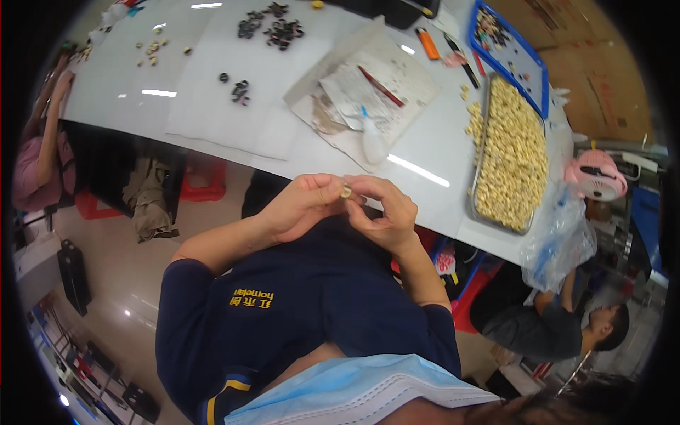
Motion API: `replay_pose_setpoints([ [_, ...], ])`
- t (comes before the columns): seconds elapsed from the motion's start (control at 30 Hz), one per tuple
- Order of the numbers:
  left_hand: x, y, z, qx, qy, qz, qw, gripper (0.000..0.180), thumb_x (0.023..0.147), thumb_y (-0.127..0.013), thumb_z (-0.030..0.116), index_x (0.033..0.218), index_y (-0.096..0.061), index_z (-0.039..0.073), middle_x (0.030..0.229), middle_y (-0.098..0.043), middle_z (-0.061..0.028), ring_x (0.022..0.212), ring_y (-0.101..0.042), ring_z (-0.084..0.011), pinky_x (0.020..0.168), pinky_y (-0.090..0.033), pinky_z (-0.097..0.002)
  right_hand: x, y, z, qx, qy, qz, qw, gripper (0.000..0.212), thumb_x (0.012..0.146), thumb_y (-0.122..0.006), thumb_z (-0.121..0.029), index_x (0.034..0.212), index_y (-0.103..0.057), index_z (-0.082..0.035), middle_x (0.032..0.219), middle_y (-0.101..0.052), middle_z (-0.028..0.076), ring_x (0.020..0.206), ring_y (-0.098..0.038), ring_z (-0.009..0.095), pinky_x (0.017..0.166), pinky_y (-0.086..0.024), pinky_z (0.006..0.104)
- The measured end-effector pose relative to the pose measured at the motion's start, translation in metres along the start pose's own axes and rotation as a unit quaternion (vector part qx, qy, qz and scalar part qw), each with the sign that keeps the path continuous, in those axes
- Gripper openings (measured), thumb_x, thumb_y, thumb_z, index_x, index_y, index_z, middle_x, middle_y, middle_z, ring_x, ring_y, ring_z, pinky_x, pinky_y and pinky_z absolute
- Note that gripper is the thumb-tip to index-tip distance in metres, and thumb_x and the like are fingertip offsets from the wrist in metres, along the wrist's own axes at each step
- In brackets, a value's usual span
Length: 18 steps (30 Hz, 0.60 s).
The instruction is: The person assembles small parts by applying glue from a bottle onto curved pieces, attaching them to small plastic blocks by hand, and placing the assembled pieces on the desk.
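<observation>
Just in front of the table's near edge, my two hands meet fingertip to fingertip. A small round gold-coloured piece [346, 192] sits between them; its exact kind is too small to make out. My left hand [306, 203] pinches it with thumb and forefinger. From the other side, my right hand [386, 212] closes its thumb and fingertips on the same piece. Beyond my hands a small white squeeze bottle [374, 142] with a blue tip lies on a stained sheet [407, 85], near a dark red pen-like tool [381, 86].
On the right a metal tray [476, 190] is heaped with gold pieces [513, 152]. Behind it lies a blue tray [506, 64] with small parts. An orange lighter [427, 44] is nearby. Dark small parts [283, 32] form piles farther left. Other people sit at both sides.
</observation>
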<state>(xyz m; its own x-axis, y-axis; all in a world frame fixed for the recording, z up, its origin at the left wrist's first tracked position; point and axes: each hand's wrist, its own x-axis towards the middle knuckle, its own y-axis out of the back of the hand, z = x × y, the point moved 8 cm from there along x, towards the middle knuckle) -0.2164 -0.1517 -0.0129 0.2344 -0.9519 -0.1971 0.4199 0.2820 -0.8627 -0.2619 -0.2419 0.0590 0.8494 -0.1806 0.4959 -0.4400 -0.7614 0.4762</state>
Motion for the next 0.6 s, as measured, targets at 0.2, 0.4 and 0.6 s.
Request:
replay_pose_setpoints([
  [0.2,-0.089,0.076,0.200,0.576,-0.372,0.406,0.605,0.016,0.083,-0.062,0.009,0.096,-0.063,0.000,0.098,-0.064,-0.0048,0.094,-0.057,-0.0134,0.088,-0.041,-0.0260,-0.008,0.018,0.042,0.035,-0.091,0.081,0.992,0.037,0.069,-0.072,-0.002,0.102,-0.056,0.001,0.101,-0.063,0.014,0.093,-0.062,0.023,0.082,-0.048,0.0296],
  [0.4,-0.109,0.127,0.277,0.786,-0.291,0.498,0.222,0.027,0.075,-0.069,0.016,0.102,-0.066,0.012,0.106,-0.060,-0.0066,0.096,-0.058,-0.0213,0.085,-0.043,-0.0348,-0.011,0.017,0.050,0.020,-0.139,0.093,0.986,0.025,0.074,-0.067,0.000,0.098,-0.059,0.000,0.095,-0.064,0.011,0.090,-0.062,0.019,0.081,-0.048,0.0275],
  [0.6,-0.059,0.121,0.253,0.785,-0.303,0.308,0.445,0.025,0.069,-0.072,0.010,0.094,-0.067,0.009,0.105,-0.057,-0.0067,0.103,-0.052,-0.0227,0.087,-0.041,-0.0324,-0.008,0.026,0.060,-0.091,-0.177,0.108,0.974,0.022,0.075,-0.068,-0.004,0.096,-0.061,-0.001,0.092,-0.064,0.011,0.086,-0.061,0.020,0.075,-0.047,0.0286],
])
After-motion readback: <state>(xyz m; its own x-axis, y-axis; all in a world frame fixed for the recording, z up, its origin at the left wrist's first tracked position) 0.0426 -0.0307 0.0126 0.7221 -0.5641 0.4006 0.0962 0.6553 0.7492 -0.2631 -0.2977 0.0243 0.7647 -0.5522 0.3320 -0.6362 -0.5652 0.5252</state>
